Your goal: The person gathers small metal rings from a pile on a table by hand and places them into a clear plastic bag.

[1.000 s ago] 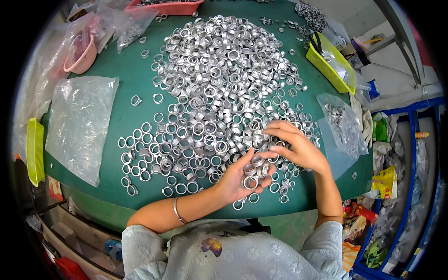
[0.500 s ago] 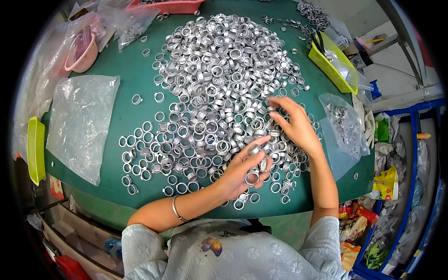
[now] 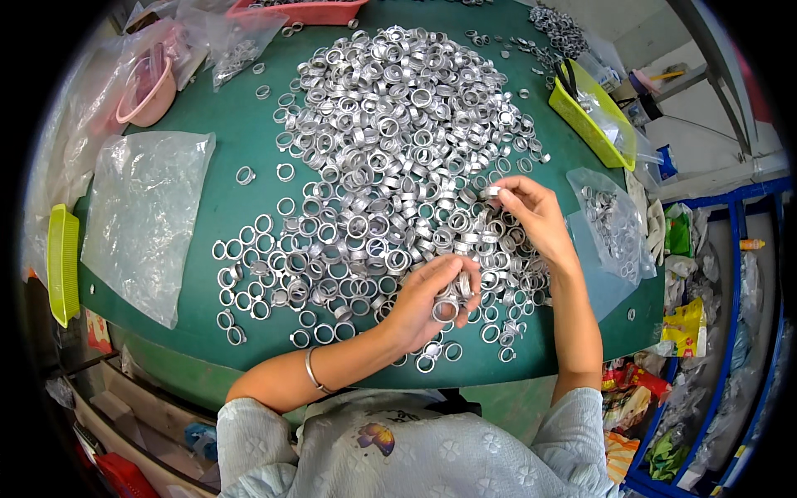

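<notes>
A large heap of silver metal rings point(image 3: 398, 124), many with a small side tab, spreads over the green table point(image 3: 232, 149) toward me. My left hand point(image 3: 427, 299) is curled over the near part of the heap, closed round several metal rings point(image 3: 446, 310); its fingers hide some of them. To its right and farther away, my right hand point(image 3: 535, 216) pinches one metal ring point(image 3: 490, 192) between thumb and fingertips at the heap's right side. More loose rings lie flat below and left of my left hand.
A clear plastic bag point(image 3: 149, 224) lies flat at the left, beside a yellow-green basket point(image 3: 63, 266) and a pink basin point(image 3: 149, 95). On the right are a bag of rings point(image 3: 614, 224) and a lime-green basket point(image 3: 594, 116). A red tray point(image 3: 307, 12) stands at the back.
My right hand has closed on a ring and shifted slightly to the right and nearer. The left hand's fingers have curled in more tightly round its rings.
</notes>
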A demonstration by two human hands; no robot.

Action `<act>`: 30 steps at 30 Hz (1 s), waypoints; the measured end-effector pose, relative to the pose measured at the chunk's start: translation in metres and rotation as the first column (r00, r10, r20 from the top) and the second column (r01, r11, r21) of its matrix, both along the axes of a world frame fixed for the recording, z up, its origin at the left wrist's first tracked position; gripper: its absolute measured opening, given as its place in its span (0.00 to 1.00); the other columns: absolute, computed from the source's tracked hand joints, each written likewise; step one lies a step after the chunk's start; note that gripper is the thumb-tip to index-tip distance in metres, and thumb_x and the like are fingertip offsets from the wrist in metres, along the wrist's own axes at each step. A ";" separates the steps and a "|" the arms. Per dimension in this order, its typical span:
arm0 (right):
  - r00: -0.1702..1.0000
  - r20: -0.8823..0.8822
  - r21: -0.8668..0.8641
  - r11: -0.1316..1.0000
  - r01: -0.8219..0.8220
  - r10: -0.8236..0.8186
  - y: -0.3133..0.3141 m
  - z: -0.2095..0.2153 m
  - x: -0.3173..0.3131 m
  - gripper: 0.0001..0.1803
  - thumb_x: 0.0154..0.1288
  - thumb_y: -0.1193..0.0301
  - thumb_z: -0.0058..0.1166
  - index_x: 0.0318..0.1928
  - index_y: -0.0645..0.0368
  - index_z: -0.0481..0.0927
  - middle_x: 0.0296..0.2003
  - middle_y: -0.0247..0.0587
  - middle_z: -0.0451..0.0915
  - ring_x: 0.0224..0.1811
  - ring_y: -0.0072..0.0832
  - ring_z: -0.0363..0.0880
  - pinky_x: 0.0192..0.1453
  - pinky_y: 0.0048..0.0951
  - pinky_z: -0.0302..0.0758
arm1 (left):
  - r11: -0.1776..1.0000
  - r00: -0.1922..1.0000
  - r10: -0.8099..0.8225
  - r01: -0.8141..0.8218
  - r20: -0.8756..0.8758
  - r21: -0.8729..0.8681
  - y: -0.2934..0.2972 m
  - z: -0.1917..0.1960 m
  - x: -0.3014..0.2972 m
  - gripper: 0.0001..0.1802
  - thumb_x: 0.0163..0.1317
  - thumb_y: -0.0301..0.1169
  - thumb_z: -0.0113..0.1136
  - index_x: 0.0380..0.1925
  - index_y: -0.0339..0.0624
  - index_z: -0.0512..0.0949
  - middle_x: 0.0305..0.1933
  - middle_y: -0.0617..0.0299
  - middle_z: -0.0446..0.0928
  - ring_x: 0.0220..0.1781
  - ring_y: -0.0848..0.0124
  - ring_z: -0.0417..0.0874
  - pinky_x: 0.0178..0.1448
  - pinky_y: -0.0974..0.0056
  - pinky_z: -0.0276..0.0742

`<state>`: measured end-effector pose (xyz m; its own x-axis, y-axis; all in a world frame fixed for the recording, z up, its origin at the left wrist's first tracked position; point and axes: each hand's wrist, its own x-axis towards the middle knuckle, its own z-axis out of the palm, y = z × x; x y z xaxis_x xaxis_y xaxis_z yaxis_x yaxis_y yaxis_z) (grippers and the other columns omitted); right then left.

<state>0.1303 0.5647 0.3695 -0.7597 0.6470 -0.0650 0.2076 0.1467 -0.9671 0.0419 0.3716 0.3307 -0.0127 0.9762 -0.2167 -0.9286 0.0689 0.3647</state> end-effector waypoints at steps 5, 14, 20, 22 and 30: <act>0.954 0.300 0.581 0.790 -0.197 0.017 -0.002 0.013 0.004 0.11 0.60 0.69 0.55 0.38 0.65 0.78 0.38 0.46 0.78 0.46 0.43 0.74 0.54 0.37 0.68 | 0.981 0.985 -0.172 0.173 0.018 -0.083 -0.002 0.011 0.004 0.16 0.69 0.35 0.46 0.51 0.37 0.72 0.42 0.52 0.76 0.34 0.68 0.78 0.22 0.72 0.71; 0.811 0.403 0.570 0.578 -0.585 0.424 -0.010 -0.020 -0.043 0.28 0.60 0.64 0.55 0.60 0.60 0.67 0.66 0.44 0.59 0.67 0.47 0.55 0.70 0.44 0.53 | 0.962 0.962 -0.272 0.271 0.021 0.046 -0.005 -0.004 0.004 0.11 0.66 0.34 0.53 0.40 0.37 0.76 0.34 0.58 0.74 0.30 0.75 0.73 0.20 0.75 0.64; 0.644 0.450 0.372 0.525 -0.765 0.619 0.002 0.012 -0.005 0.23 0.58 0.65 0.58 0.55 0.54 0.74 0.63 0.40 0.65 0.66 0.45 0.58 0.70 0.44 0.53 | 0.961 0.960 -0.275 0.274 0.047 0.038 -0.004 -0.007 0.005 0.11 0.65 0.34 0.53 0.41 0.38 0.76 0.34 0.59 0.73 0.29 0.76 0.72 0.19 0.74 0.63; 0.713 0.330 0.239 0.676 -0.697 0.619 0.013 0.024 -0.006 0.14 0.59 0.69 0.58 0.45 0.59 0.80 0.50 0.42 0.78 0.56 0.37 0.73 0.61 0.38 0.67 | 0.958 0.958 -0.283 0.281 0.040 0.048 -0.006 -0.007 0.005 0.11 0.65 0.34 0.54 0.41 0.38 0.76 0.33 0.59 0.74 0.28 0.76 0.72 0.19 0.74 0.64; 0.960 0.154 0.752 0.603 -0.267 0.233 0.007 -0.013 -0.058 0.09 0.57 0.70 0.58 0.39 0.59 0.80 0.46 0.39 0.75 0.49 0.35 0.71 0.52 0.32 0.67 | 0.952 0.952 -0.304 0.302 0.032 0.056 -0.003 -0.007 0.007 0.11 0.65 0.32 0.54 0.43 0.37 0.76 0.33 0.60 0.74 0.28 0.75 0.72 0.20 0.74 0.65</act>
<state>0.0723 0.5718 0.3568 -0.9075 0.2628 0.3276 0.0807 0.8746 -0.4780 0.0489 0.3685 0.3238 0.2926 0.9423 -0.1623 -0.8808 0.3317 0.3379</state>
